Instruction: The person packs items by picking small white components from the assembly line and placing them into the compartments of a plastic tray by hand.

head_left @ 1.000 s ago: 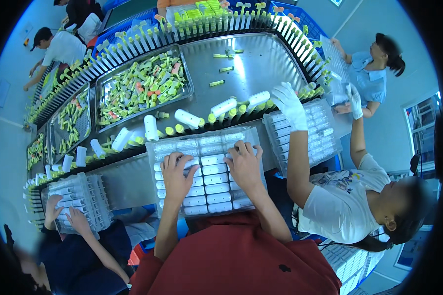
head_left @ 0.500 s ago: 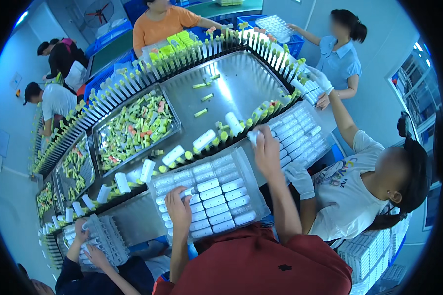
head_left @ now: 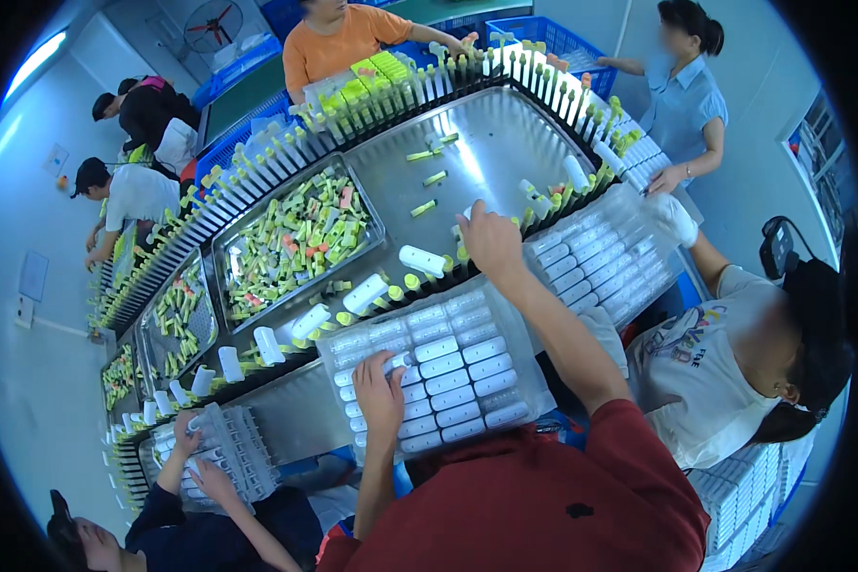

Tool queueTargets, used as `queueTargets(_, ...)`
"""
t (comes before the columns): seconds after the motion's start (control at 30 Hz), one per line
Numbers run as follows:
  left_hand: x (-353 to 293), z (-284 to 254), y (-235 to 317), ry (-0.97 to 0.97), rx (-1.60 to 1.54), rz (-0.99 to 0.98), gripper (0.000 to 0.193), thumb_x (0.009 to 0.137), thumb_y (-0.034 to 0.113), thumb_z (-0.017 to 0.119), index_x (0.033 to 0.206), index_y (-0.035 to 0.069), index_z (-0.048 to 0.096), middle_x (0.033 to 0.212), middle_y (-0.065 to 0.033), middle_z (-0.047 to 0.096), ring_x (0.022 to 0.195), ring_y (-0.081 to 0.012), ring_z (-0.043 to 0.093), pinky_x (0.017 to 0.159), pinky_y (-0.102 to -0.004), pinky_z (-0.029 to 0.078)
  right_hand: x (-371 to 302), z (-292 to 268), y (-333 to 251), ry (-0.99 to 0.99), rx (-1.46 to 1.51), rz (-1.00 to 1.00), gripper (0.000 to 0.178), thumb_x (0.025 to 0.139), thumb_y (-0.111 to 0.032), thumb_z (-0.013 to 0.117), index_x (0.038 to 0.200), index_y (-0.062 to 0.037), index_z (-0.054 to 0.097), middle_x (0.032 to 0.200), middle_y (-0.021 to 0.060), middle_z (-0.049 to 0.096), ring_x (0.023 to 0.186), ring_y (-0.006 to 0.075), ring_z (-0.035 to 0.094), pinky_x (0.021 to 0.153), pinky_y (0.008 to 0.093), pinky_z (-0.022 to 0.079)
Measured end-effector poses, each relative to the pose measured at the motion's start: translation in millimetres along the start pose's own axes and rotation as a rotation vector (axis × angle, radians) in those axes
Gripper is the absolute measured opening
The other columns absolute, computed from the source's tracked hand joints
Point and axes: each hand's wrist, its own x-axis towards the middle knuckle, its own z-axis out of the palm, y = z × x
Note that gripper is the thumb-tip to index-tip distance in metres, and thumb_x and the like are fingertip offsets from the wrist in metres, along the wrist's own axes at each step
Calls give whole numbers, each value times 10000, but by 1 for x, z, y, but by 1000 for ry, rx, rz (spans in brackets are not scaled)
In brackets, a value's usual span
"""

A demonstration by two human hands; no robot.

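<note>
So I was mid tray-fill, as far as I could judge. My left hand (head_left: 381, 393) sat flat w/ fingers spread on the clear tray (head_left: 520, 377) of white tubes (head_left: 451, 372), pressing the rows at its 9 o'clock side, not gripping anything. My right hand (head_left: 491, 238) was stretched out to 12 o'clock past the tray, over the moving rack (head_left: 391, 296), fingers curled around smth white by the look of it, but I couldn't tell if I actually had hold of a piece, bc the back of the hand hid it. More white tubes (head_left: 421, 259) lay on the rack just at 9 o'clock of that hand. The steel pan (head_left: 221, 250) of green caps was further at 10 o'clock. Co-worker's gloved hand (head_left: 675, 215) was at 3 o'clock on their own tray. Next move imo needed a clean pinch on one tube & carrying it back to a free slot w/o knocking the neighbours.
</note>
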Motion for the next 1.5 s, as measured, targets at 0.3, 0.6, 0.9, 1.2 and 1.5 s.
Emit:
queueTargets(0.3,-8,-5,13,373,-635,-214,437,1177,294,412,1399,-46,573,1051,-150,715,974,-215,692,892,-369,535,-86,-41,-43,-117,333,-157,509,983,-345,745,1296,-1,537,1189,237,666,1107,417,681,920,541,558)
queueTargets(0.6,116,-10,112,-100,-453,-126,268,1123,248,597,1143,-5,682,883,-226,791,798,-375,802,736,-429,599,-242,-124,-7,-350,333,-201,263,882,-199,799,1052,-33,686,1104,142,676,1072,351,674,929,457,550)
queueTargets(0.9,200,78,78,-57,250,8,432,1057,419,680,1029,-11,708,848,-238,766,784,-460,758,723,-556,612,-254,-113,-18,-304,300,-266,408,870,-232,795,1194,0,707,1208,147,659,1214,318,626,1070,447,499)
queueTargets(1.2,143,56,15,241,158,72,331,1061,326,703,1239,57,625,1055,-169,745,823,-414,749,680,-508,603,-243,-92,5,-356,332,-319,327,839,-239,850,1060,-77,671,1108,90,633,1084,298,605,933,439,472)
queueTargets(1.5,121,21,-30,375,145,-27,319,1060,270,698,1259,25,653,1073,-205,746,902,-449,730,721,-540,582,-170,-78,20,-109,974,129,223,1169,-195,488,1137,-3,597,908,184,698,756,259,724,669,415,567)
